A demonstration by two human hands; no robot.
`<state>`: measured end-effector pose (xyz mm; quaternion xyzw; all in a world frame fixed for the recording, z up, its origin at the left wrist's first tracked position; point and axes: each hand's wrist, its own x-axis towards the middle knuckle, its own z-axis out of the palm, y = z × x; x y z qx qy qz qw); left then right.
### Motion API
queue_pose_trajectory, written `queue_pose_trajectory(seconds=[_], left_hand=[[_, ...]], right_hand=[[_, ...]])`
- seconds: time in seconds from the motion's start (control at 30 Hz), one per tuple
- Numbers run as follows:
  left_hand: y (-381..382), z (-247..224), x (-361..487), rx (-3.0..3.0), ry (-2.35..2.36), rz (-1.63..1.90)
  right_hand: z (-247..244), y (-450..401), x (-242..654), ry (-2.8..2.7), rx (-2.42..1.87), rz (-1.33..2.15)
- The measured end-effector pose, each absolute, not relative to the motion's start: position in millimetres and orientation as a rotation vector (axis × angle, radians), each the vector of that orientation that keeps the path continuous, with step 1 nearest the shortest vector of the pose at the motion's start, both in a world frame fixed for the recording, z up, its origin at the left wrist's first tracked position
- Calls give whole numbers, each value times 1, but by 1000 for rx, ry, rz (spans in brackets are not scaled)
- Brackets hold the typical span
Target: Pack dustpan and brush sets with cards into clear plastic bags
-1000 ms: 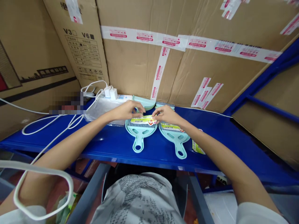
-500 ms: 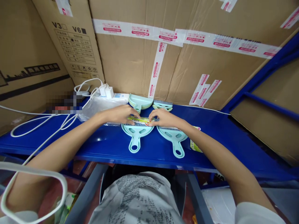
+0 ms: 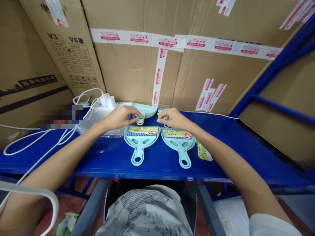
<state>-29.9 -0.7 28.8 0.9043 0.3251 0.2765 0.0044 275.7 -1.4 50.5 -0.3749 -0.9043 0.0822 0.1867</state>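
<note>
Two light-green dustpan sets lie side by side on the blue table, the left set (image 3: 139, 141) and the right set (image 3: 180, 143), each with a brush and a yellow-green label across its top, handles toward me. My left hand (image 3: 123, 117) is at the handle end of a stack of dustpans (image 3: 147, 110) behind the left set, its thumb and fingers apart around that end. Behind the right set, my right hand (image 3: 173, 118) has its fingers bent beside a stack of brushes (image 3: 161, 111), which it partly covers; its fingertips are too small to read.
Yellow-green labels (image 3: 203, 152) lie right of the right set. Clear plastic bags (image 3: 95, 120), white cables (image 3: 60, 142) and plugs (image 3: 108, 102) are at the left. A cardboard wall (image 3: 137, 72) stands behind the table (image 3: 231, 144).
Both hands have lifted off the left set's label and moved back toward the stacks, uncovering the labels on both sets. The view has shifted slightly.
</note>
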Motion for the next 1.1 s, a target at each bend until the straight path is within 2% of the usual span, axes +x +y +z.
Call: queue_pose_trajectory(seconds=[0.13,0.2,0.3,0.53,1.1], left_hand=[[11,15,-31,2842,1285,872],[14,7,-29,2808,1349,820],[16,-4,-22,2760,1361,779],[22,-18,-14,2690,1280,844],[29,-25,-16,2660,1254,883]], right_hand=[[61,6,294,-2397,-1524,-98],[57,9,301,-2459,-1597,-90],[45,13,304,-2588,-1538,30],[21,25,299,-2542,-1444,56],[4,29,295,-2603,-1379,-67]])
